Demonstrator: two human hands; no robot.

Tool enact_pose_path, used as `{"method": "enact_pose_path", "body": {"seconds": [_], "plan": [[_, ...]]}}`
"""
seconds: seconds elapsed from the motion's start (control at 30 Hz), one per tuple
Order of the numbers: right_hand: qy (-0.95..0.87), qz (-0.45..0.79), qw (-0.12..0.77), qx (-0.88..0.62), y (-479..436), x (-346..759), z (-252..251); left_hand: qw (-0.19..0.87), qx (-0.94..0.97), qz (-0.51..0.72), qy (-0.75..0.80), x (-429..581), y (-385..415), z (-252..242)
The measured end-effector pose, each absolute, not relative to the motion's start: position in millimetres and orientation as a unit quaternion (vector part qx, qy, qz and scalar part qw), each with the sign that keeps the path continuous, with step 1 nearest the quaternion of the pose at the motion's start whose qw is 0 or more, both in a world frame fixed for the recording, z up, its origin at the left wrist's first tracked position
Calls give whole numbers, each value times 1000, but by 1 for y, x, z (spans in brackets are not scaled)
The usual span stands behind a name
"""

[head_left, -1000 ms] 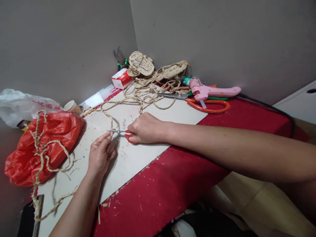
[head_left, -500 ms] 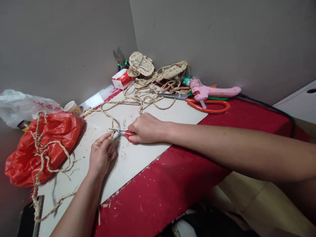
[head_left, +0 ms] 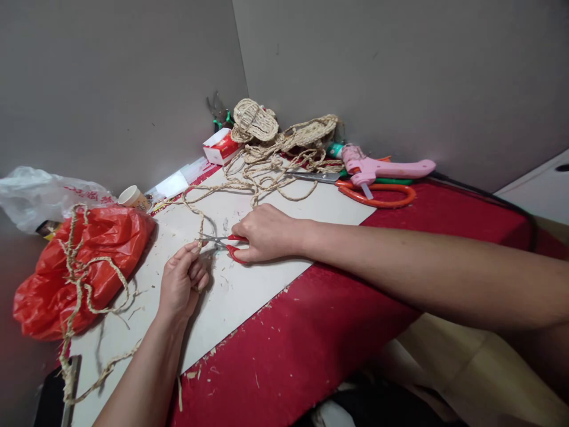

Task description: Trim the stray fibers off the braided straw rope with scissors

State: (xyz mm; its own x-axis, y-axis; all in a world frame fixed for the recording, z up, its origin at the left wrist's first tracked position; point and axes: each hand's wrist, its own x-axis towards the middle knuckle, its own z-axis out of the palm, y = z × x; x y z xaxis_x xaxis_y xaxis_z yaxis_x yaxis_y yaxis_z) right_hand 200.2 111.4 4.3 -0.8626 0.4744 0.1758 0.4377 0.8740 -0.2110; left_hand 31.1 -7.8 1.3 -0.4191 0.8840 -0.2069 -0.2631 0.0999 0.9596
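Note:
My right hand (head_left: 267, 233) grips a small pair of red-handled scissors (head_left: 235, 246), its blades pointing left and spread around a strand of braided straw rope (head_left: 201, 224). Just below the blades, the fingertips of my left hand (head_left: 183, 276) pinch that rope. From there the rope runs up and back toward the loose coils (head_left: 267, 172) on the white board (head_left: 253, 290). Another length of braided rope (head_left: 73, 302) hangs over a red plastic bag (head_left: 120, 231) on the left; part of it passes behind my left forearm.
Behind the board lie braided straw soles (head_left: 255, 118), a red-and-white box (head_left: 220, 147) and pliers (head_left: 217, 110). A pink glue gun (head_left: 391, 169) rests over large orange-handled scissors (head_left: 382, 196) at right. A paper cup (head_left: 133, 197) stands left. Straw scraps litter the red cloth (head_left: 267, 356).
The small scissors have opened wider, with the handles further apart in my right hand. My left hand still pinches the rope in about the same place. The view has shifted slightly.

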Motion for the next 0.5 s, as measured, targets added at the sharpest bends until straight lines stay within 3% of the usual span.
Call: {"method": "enact_pose_path", "body": {"seconds": [0.27,0.5], "plan": [[-967,12,96,-234,107,197,2,444,261,631,579,32,-7,-3],[-967,42,68,-241,105,196,7,422,253,645,585,33,-5,-5]]}}
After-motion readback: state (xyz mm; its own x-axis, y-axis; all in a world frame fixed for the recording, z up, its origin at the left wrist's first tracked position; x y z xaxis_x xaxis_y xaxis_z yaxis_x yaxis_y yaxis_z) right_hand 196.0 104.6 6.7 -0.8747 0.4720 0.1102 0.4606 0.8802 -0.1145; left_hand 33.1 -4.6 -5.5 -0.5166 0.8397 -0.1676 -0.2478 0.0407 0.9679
